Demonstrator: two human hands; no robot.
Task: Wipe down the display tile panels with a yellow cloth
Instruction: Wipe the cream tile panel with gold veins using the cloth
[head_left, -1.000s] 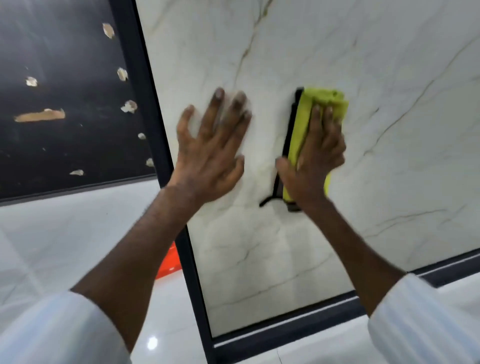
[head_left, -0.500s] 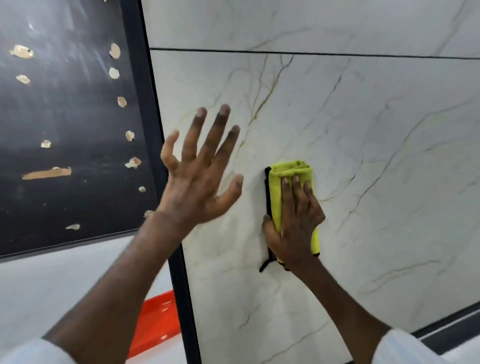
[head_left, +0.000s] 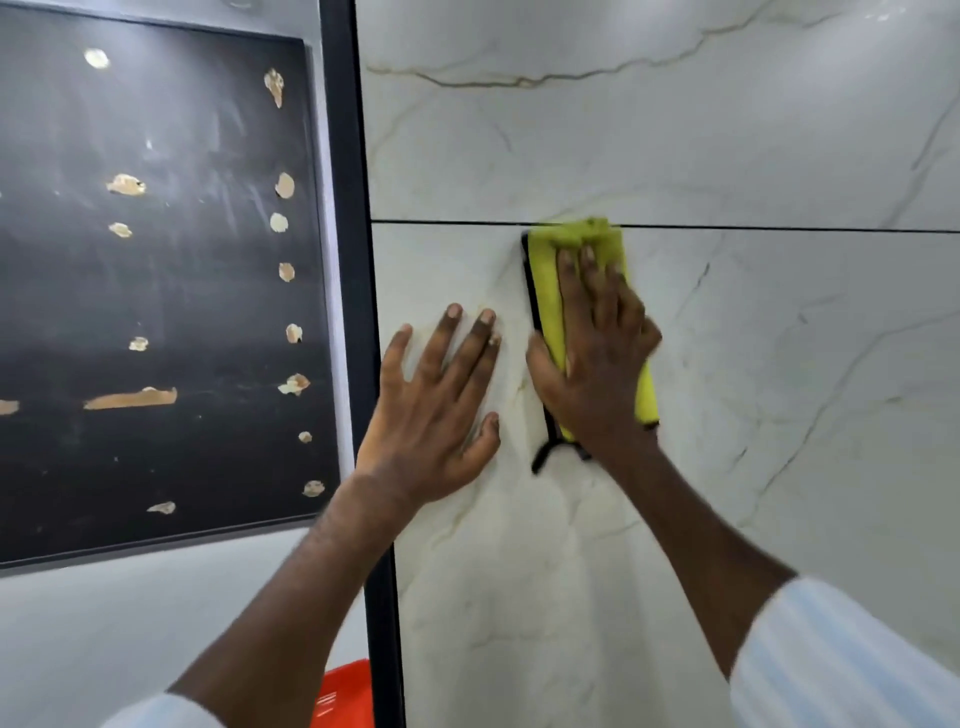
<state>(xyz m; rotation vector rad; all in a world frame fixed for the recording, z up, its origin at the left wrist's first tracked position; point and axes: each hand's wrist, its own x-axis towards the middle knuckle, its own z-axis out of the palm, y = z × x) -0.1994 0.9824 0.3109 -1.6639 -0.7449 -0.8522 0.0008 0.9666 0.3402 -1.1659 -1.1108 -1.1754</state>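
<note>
Against the lower white marble-look tile panel, just under the dark seam, the right grip presses a folded yellow cloth flat, fingers straight; the cloth's top edge reaches the seam. At its 9 o'clock the left grip lies open, palm on the tile, beside the black frame. Farther toward 9 o'clock stands a black speckled panel.
</note>
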